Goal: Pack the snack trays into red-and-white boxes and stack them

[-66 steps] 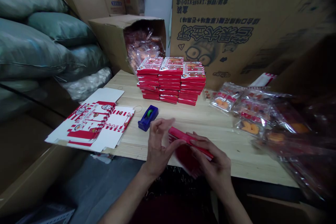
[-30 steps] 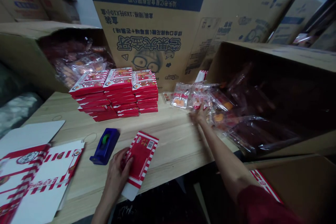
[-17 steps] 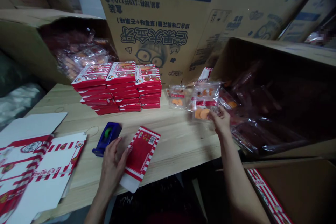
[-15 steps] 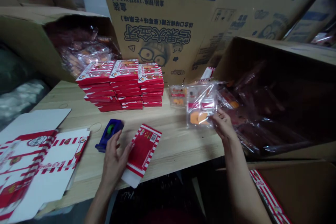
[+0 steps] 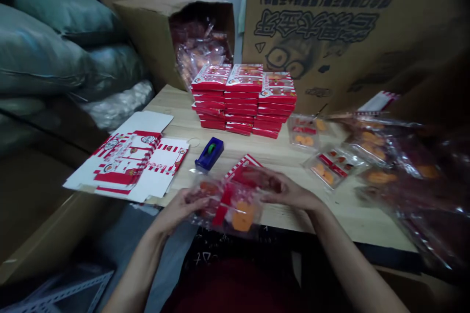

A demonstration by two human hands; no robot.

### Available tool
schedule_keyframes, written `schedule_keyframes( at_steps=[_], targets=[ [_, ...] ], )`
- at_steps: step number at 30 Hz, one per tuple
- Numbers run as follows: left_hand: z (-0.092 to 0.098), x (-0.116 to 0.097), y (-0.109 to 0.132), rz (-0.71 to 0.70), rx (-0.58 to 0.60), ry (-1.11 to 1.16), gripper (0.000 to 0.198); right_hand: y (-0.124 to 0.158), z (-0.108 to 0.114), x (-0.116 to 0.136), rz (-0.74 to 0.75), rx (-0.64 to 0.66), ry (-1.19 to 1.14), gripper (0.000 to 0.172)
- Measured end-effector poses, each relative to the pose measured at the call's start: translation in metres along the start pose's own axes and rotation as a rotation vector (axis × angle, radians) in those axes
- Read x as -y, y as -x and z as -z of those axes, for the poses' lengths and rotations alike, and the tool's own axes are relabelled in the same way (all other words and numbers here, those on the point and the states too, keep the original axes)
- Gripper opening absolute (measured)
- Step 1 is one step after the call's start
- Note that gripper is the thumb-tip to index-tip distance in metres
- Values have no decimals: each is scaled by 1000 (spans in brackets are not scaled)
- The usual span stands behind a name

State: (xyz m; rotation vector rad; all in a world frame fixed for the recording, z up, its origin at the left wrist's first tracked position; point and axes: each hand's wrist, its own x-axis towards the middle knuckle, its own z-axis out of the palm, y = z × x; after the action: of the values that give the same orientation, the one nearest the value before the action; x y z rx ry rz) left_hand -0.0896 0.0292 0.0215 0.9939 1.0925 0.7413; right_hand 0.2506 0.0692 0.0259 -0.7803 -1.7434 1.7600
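A clear plastic packet [image 5: 223, 208] with orange and reddish pieces and a red band hangs over the table's front edge. My left hand [image 5: 183, 208] grips its left side, thumb on top. Beyond the packet's right side, my right hand [image 5: 281, 188] is blurred, its fingers curved over a red and white striped box [image 5: 242, 168]; what its fingertips touch is unclear. The packet partly hides that box, which lies on the table. A blue tape dispenser [image 5: 210, 154] with green tape stands just behind.
Stacked red boxes [image 5: 242, 98] stand at the back. Flat printed cartons [image 5: 128, 156] lie left. More clear packets [image 5: 332, 166] lie right, near a plastic heap [image 5: 433, 195]. An open carton [image 5: 147, 24] of packets and a large cardboard box [image 5: 312, 34] stand behind.
The view has swung to the right-hand side of the earlier picture's left, showing sacks. The packet has come from the right to my left hand; my right hand has moved in over the box.
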Motion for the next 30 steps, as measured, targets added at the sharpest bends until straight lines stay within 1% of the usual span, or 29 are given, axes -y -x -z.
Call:
schedule_keyframes(
  at_steps=[1, 2, 3, 4, 6, 7, 8, 10, 12, 13, 15, 17, 19, 22, 24, 26, 28, 30],
  targets=[
    [12, 4, 12, 12, -151, 94, 29, -7, 7, 3, 18, -24, 113, 91],
    [22, 7, 23, 17, -295, 189, 32, -15, 14, 5, 7, -34, 267, 99],
    [32, 10, 33, 9, -427, 282, 35, -25, 19, 5, -41, -15, 454, 106],
    [40, 12, 42, -3, -544, 361, 37, -36, 21, 2, -105, 32, 647, 112],
    [51, 16, 53, -27, -722, 463, 40, -60, 17, -8, -205, 175, 974, 124],
    [53, 19, 57, -38, -779, 486, 40, -71, 13, -16, -223, 249, 1082, 128],
    [54, 23, 59, -41, -809, 494, 40, -81, 7, -24, -229, 313, 1148, 132],
    [51, 33, 61, -47, -822, 475, 43, -95, -2, -40, -245, 403, 1186, 135],
    [45, 45, 61, -67, -829, 448, 52, -98, -7, -53, -254, 413, 1146, 135],
    [41, 51, 60, -79, -842, 438, 58, -96, -8, -58, -232, 387, 1121, 134],
    [33, 61, 59, -112, -872, 412, 65, -87, -9, -67, -144, 298, 1081, 135],
    [26, 69, 56, -160, -890, 369, 66, -74, -12, -72, -80, 202, 1052, 134],
    [21, 73, 53, -186, -873, 326, 64, -62, -16, -76, -70, 113, 1041, 131],
    [15, 77, 50, -163, -795, 325, 65, -51, -23, -80, -94, 4, 1048, 127],
    [16, 79, 50, -106, -744, 331, 67, -48, -26, -82, -103, -31, 1056, 127],
    [21, 80, 50, -34, -672, 306, 66, -46, -26, -84, -102, -36, 1067, 128],
    [30, 80, 48, 36, -559, 255, 62, -46, -26, -86, -100, -40, 1084, 129],
    [41, 78, 43, 71, -437, 192, 54, -45, -25, -88, -101, -44, 1096, 129]
  ],
)
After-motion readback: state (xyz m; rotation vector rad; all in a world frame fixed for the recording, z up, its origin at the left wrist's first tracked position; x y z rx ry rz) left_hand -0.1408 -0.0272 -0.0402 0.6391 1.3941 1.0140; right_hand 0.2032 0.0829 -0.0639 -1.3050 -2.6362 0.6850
